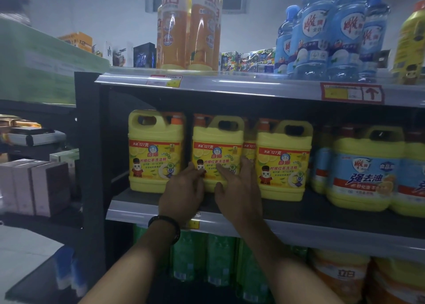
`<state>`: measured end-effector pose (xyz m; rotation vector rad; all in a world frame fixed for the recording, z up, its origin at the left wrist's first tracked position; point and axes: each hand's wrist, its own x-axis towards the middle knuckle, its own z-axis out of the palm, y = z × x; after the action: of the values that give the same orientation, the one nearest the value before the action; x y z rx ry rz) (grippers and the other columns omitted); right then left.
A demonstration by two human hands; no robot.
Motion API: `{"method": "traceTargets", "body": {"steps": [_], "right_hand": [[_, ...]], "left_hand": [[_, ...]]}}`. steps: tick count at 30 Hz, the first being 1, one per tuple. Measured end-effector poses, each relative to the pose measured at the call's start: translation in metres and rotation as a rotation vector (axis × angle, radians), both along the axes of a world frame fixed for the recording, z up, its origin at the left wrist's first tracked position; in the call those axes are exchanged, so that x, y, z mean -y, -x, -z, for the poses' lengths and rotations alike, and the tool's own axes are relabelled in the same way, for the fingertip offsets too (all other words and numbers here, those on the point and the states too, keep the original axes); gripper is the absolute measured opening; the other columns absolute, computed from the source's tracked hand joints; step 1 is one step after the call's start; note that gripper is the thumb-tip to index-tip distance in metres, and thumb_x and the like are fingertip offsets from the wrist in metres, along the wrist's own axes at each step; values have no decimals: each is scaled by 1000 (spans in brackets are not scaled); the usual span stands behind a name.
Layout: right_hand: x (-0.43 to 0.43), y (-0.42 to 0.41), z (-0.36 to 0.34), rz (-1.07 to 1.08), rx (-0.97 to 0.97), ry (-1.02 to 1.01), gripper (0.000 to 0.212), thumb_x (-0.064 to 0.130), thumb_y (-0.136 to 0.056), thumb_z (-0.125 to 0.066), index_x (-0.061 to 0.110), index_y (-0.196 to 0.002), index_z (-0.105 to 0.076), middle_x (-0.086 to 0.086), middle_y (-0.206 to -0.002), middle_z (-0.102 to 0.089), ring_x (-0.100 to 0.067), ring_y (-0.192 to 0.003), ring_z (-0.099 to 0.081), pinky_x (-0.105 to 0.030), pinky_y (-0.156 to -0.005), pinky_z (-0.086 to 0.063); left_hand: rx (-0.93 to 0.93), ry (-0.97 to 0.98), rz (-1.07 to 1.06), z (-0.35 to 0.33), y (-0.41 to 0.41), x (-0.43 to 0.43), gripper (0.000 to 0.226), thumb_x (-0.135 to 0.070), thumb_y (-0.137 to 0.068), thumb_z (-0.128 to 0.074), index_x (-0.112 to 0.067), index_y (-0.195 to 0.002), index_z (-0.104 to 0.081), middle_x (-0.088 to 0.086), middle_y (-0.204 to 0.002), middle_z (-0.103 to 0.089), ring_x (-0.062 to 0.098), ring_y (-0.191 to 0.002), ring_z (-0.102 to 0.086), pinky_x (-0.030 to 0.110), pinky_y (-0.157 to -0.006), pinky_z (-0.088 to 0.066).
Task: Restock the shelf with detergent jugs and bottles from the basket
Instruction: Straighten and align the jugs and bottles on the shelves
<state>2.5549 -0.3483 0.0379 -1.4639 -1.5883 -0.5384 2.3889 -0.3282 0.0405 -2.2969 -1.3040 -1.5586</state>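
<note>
Three yellow detergent jugs stand in the front row on the middle shelf (pixel 322 221): a left jug (pixel 154 152), a middle jug (pixel 217 142) and a right jug (pixel 282 158). Both hands rest against the front of the middle jug, fingers spread. My left hand (pixel 184 188), with a dark wristband, touches its lower left label. My right hand (pixel 236 188) lies flat on its lower right, fingertips at the jug's right edge. Neither hand wraps around the jug. The basket is out of sight.
Blue-labelled yellow jugs (pixel 365 170) fill the shelf's right side. The top shelf holds tall orange bottles (pixel 174 27) and blue bottles (pixel 322 34). Green bottles (pixel 220 257) and orange jugs (pixel 340 276) stand below. A dark side rack with boxes (pixel 36 186) is left.
</note>
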Motion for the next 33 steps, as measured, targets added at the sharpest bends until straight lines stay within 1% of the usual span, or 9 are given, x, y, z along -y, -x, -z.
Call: {"method": "traceTargets", "body": {"steps": [5, 7, 9, 12, 14, 17, 20, 27, 33], "right_hand": [[5, 3, -5, -1, 58, -62, 47, 29, -89, -67, 21, -135, -71, -15, -144, -48, -36, -133, -52, -47, -102, -54], [5, 18, -7, -70, 92, -147, 44, 28, -87, -62, 15, -127, -73, -13, -128, -57, -33, -118, -59, -47, -93, -55], [4, 46, -11, -159, 44, -154, 47, 30, -88, -61, 11, -130, -69, -12, -121, -61, -33, -112, -60, -47, -90, -55], [1, 91, -13, -223, -110, -55, 58, 34, -90, -65, 13, -144, -57, -10, -127, -60, -31, -115, -59, -42, -91, -55], [-4, 109, -14, -238, -180, -6, 64, 37, -91, -66, 17, -150, -49, -7, -132, -57, -28, -117, -58, -40, -91, -53], [-12, 117, -11, -183, -95, 58, 75, 43, -95, -65, 19, -159, -35, -5, -139, -51, -25, -121, -56, -41, -94, -55], [-14, 119, -7, -133, 1, 113, 85, 42, -96, -65, 17, -165, -23, -7, -143, -50, -26, -126, -54, -39, -96, -54], [-8, 112, -5, -256, -91, 128, 84, 43, -92, -69, 30, -163, -27, 1, -149, -52, -24, -126, -60, -39, -93, -56], [-17, 114, -11, -308, -38, 244, 111, 60, -79, -75, 23, -168, -20, -2, -147, -50, -26, -132, -52, -43, -102, -53]], "left_hand": [[52, -184, 35, -8, 24, 14, 14, -5, -92, -69, -14, -103, -73, 0, -102, -64, 16, -90, -61, 41, -79, -55], [112, -251, -6, -9, 48, 21, 15, -10, -90, -70, -12, -105, -68, 3, -110, -58, 22, -98, -59, 41, -85, -53], [169, -245, -112, -7, 74, 22, 34, -21, -87, -69, -8, -117, -61, 11, -128, -49, 30, -119, -53, 39, -102, -47], [230, -77, -178, 0, 105, 8, 62, -29, -79, -66, -3, -132, -47, 17, -143, -40, 33, -138, -40, 36, -120, -34], [308, 73, -82, -2, 117, -1, 75, -28, -78, -69, -7, -142, -37, 9, -142, -42, 24, -134, -47, 47, -117, -43], [407, 284, 111, -12, 124, -10, 94, -17, -81, -81, -23, -153, -20, -12, -137, -50, 4, -126, -57, 48, -113, -50], [456, 441, 151, -19, 129, -25, 105, -37, -67, -84, -46, -148, -18, -24, -130, -58, 8, -122, -64, 49, -111, -51], [449, 514, 108, -19, 132, -32, 61, -42, -64, -68, -57, -114, -38, -13, -125, -67, 17, -120, -66, 53, -109, -51], [353, 356, -18, -19, 134, -18, 31, -28, -84, -60, -32, -114, -55, -4, -115, -69, 19, -106, -68, 50, -90, -61]]}}
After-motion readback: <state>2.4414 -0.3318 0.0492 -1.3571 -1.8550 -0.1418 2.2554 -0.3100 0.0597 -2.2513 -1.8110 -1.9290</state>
